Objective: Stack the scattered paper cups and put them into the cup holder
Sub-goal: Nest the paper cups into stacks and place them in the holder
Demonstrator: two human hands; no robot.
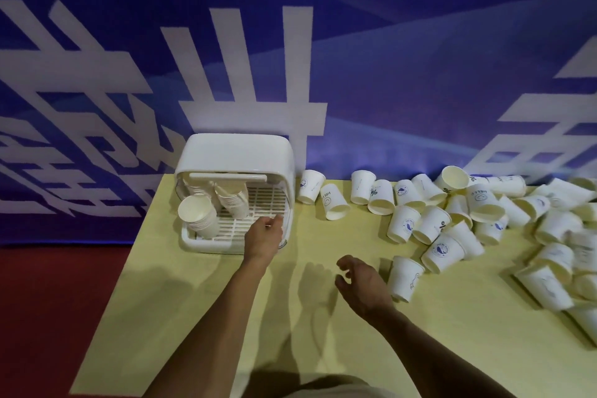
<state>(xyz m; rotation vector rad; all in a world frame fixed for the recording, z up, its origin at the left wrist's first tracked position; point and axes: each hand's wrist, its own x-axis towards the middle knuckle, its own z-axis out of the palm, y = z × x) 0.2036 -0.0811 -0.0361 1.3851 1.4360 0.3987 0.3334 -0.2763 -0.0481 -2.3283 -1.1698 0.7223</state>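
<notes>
A white cup holder [239, 152] with a domed lid stands at the table's far left, its front open over a slatted tray. Two stacks of paper cups lie inside: one at the left [197, 216], one at the middle [233, 200]. My left hand [264, 236] rests at the tray's front right edge, fingers curled, holding nothing that I can see. My right hand [360, 284] hovers over the table, fingers apart and empty, just left of a lone tipped cup [403, 278]. Several loose white paper cups [433, 223] lie scattered to the right.
The yellow table [200, 317] ends at its left edge beside red floor [48, 300]. A blue banner with white characters [387, 74] hangs close behind the table. The cup pile runs from the table's middle back to the right frame edge.
</notes>
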